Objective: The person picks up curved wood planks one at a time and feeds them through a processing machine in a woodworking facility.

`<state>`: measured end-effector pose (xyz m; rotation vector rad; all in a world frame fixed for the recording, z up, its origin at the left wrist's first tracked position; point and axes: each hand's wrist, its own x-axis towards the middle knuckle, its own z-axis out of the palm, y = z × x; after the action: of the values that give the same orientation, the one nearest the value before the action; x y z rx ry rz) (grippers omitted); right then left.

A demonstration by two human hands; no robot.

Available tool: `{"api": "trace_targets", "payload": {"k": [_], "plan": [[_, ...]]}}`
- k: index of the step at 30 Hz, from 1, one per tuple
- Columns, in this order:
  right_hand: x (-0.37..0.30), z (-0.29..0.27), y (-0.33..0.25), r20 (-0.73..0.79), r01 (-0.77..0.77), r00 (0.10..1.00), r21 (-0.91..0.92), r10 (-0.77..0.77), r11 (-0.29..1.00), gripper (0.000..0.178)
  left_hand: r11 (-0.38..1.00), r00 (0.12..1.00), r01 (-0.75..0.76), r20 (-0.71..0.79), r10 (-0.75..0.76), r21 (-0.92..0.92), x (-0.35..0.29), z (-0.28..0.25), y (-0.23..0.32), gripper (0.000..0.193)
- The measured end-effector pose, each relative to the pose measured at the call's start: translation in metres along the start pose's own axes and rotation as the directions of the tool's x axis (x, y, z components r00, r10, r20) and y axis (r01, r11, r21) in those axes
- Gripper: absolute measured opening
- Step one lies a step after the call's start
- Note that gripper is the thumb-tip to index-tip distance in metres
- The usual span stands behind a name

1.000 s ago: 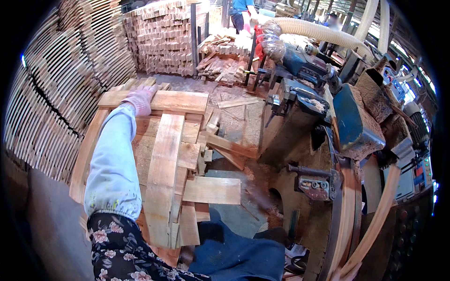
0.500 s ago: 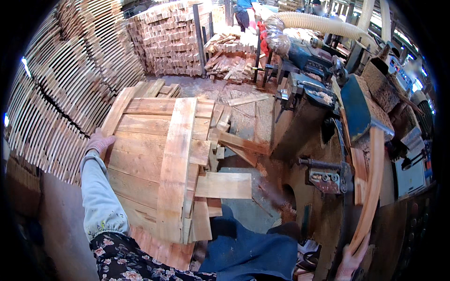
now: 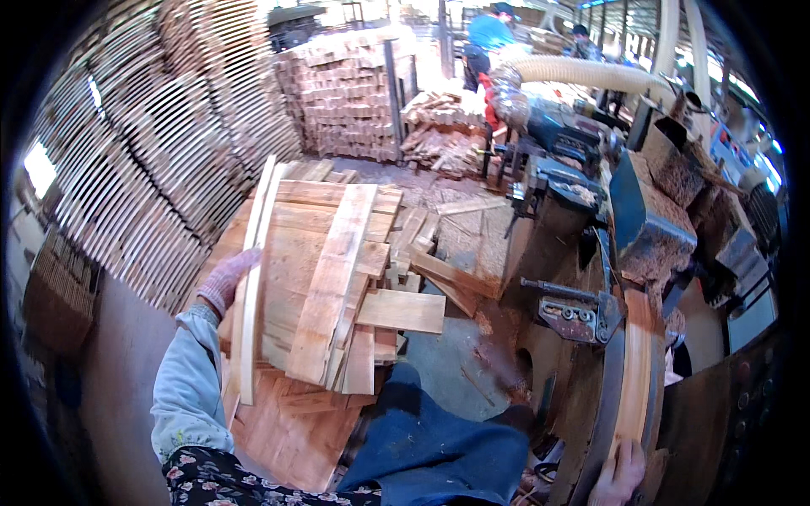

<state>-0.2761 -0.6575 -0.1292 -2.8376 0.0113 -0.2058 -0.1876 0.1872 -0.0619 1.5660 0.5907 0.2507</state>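
Note:
My left hand [image 3: 229,282], in a pinkish knit glove, grips a long narrow wooden board [image 3: 256,295] by its left side. The board is tipped on edge above a stack of boards [image 3: 287,261]. At the lower right my gloved right hand [image 3: 620,474] holds the near end of a wooden strip [image 3: 634,371]. That strip lies lengthwise on the bed of a woodworking machine [image 3: 604,388], its far end by the sawdust-covered blue housing [image 3: 650,223]. Another board [image 3: 333,282] lies across the top of the stack.
Tall piles of stacked slats [image 3: 143,160] rise at the left. Short offcuts [image 3: 401,309] stick out of the stack's right side. A metal bracket [image 3: 569,316] juts from the machine. Sawdust and scraps cover the floor beyond. A pale ribbed hose [image 3: 591,72] and a person in blue [image 3: 491,34] are farther back.
My left hand has tipped the narrow board up on edge from the stack. The right hand's strip has swung from a slant to lie along the machine bed. The view has shifted.

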Motion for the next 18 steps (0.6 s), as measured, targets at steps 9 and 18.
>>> {"api": "trace_targets", "payload": {"k": [9, 18], "plan": [[0.123, 0.014, -0.07, -0.139, 0.144, 0.987, 0.48, -0.087, 0.865, 0.054, 0.88, 0.896, -0.097, 0.345, 0.281, -0.466, -0.125, 0.298, 0.024, 0.04], [-0.043, -0.067, -0.114, 0.178, -0.29, 0.956, 0.472, 0.232, 0.833, 0.108, 0.848, 0.566, 0.272, 0.788, 0.242, -0.455, -0.26, 0.534, -0.049, 0.064]]}}
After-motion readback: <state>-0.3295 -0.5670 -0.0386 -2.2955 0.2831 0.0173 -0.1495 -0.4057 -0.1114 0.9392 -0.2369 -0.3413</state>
